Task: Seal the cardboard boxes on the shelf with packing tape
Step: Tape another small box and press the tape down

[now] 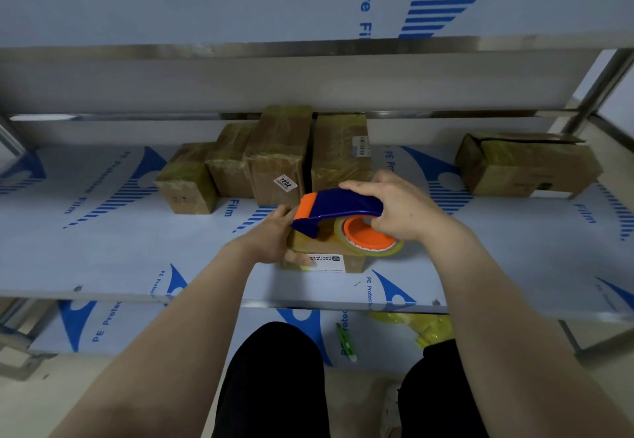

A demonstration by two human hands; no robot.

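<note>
As I crouch before the rack, my knees (274, 379) in black trousers are nearest, and just past them on the lower shelf (206, 331) lie a green pen-like tool (346, 341) and a crumpled yellow wrapper (429, 326).

On the middle shelf (137, 249), close to its near edge, sits the small cardboard box (326, 244) I am working on. Its flaps are closed, so what is inside is hidden; a white label (326, 262) is on its near face. My left hand (274, 235) holds the box's left side, fingers curled round its near corner and touching the label. My right hand (398, 204) is wrapped tight round the handle of the blue and orange tape dispenser (339, 204), index finger laid along its top. The dispenser's front end rests on the box top, and its clear tape roll (368, 235) hangs over the box's right edge.

Farther back stand four taped boxes (274, 159) pressed side by side, all closed, one bearing a tag (285, 183) reading 7202. Far right, well apart, lies another box (528, 166) with a flap loose at its top; I cannot tell what it contains. Above all this runs the upper shelf (206, 1), wrapped in blue-printed film.
</note>
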